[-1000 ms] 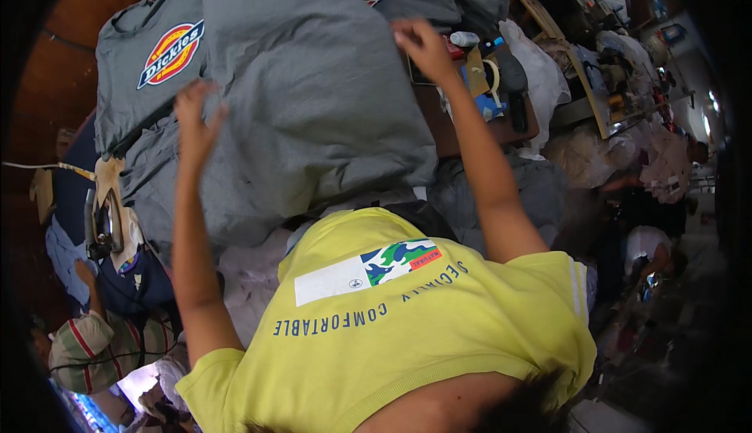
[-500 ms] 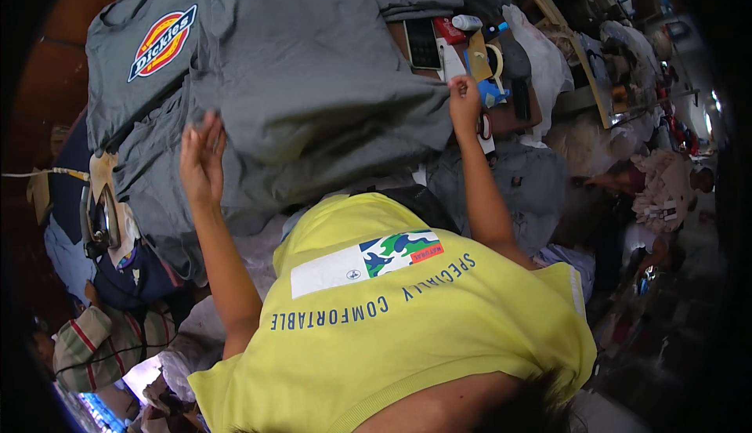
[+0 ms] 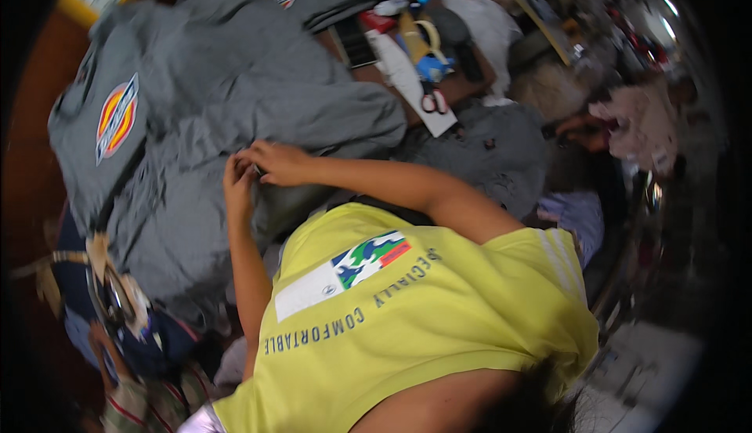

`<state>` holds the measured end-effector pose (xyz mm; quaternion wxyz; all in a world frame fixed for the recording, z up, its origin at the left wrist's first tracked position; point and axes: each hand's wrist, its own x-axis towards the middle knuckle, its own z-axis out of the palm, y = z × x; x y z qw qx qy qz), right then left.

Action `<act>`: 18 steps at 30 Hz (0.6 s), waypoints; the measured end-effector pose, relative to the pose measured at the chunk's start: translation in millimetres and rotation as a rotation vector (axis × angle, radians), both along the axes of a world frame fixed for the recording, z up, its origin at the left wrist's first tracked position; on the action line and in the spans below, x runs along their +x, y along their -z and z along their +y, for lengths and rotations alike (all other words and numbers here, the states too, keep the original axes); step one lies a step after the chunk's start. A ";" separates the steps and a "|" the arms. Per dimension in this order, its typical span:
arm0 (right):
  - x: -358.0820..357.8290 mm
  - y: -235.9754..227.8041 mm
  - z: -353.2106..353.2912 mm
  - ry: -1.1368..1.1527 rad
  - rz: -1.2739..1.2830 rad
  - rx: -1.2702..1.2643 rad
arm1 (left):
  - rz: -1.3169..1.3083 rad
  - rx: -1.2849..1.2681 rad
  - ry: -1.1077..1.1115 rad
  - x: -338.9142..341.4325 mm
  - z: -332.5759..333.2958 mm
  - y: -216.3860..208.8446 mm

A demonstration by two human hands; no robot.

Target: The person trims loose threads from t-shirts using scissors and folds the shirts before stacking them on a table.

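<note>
The grey shirt cloth (image 3: pixel 313 112) lies spread and rumpled in front of us, over more grey fabric. We judge it soft and limp, light for its spread, matte enough not to slip and hardly fragile; it would likely sag unless held at two points. Its loose near edge or a seam seems the best hold, with a flat palm to ease out creases.

Our left hand (image 3: pixel 240 186) and right hand (image 3: pixel 282 164) meet at the cloth's near side, fingers bent and fingertips close together. Blur hides whether they pinch anything, so we cannot tell.

To the left of the cloth is an oval red-and-yellow badge (image 3: pixel 117 119). Beyond its right side, a brown surface bears a dark phone (image 3: pixel 354 43), a white card (image 3: pixel 403 76), a tape roll (image 3: pixel 432 37) and scissors (image 3: pixel 433 102). At lower left, another person's hand (image 3: pixel 106 347) shows near dark blue cloth (image 3: pixel 160 344).
</note>
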<state>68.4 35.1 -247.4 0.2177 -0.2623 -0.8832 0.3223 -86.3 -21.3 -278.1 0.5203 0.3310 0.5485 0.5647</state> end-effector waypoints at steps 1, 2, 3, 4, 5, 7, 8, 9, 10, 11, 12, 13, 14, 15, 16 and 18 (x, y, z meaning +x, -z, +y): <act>-6.7 3.0 6.5 0.014 0.017 -0.098 | -0.224 -0.017 0.013 2.7 -0.8 -7.8; -7.9 -1.8 10.6 0.013 0.120 -0.130 | -0.168 0.036 -0.032 7.4 -1.6 -11.0; -13.8 -1.1 14.7 0.059 0.172 -0.125 | -0.113 0.086 -0.079 11.9 -2.0 -15.4; -12.1 -19.4 18.5 0.028 0.229 -0.143 | 0.078 0.124 -0.184 14.9 -1.7 -14.0; -13.8 -29.0 18.2 0.082 0.260 -0.191 | 0.266 0.091 -0.218 19.5 -4.3 -18.3; -5.6 -66.2 19.0 -0.007 0.509 -0.346 | 0.327 0.169 -0.107 15.3 -0.7 -8.0; 3.1 -89.0 17.9 -0.101 0.706 -0.441 | 0.353 0.210 -0.056 15.4 4.9 -4.3; 14.7 -112.7 16.3 -0.137 0.786 -0.662 | 0.406 0.153 -0.067 18.8 13.7 -8.6; 26.8 -136.0 12.1 -0.184 0.866 -0.885 | 0.461 0.093 -0.080 20.8 21.6 -12.5; 41.0 -155.2 7.3 -0.226 0.940 -1.101 | 0.494 0.040 -0.090 22.1 30.3 -14.2; 55.5 -171.1 3.6 -0.224 1.005 -1.141 | 0.512 -0.001 -0.088 22.9 37.2 -18.6; 71.0 -184.0 1.8 -0.225 1.068 -1.181 | 0.493 -0.012 -0.092 20.1 41.0 -21.0; 83.4 -190.3 2.9 -0.229 1.131 -1.222 | 0.477 -0.023 -0.093 14.8 43.8 -22.8; 94.7 -185.0 5.7 -0.211 1.160 -1.187 | 0.441 -0.017 -0.088 9.7 46.5 -27.3; 105.8 -184.2 5.3 -0.124 1.231 -1.142 | 0.399 -0.006 -0.092 1.5 48.7 -32.8; 132.4 -172.1 7.4 -0.037 1.324 -1.206 | 0.285 0.037 -0.110 -15.7 52.1 -49.8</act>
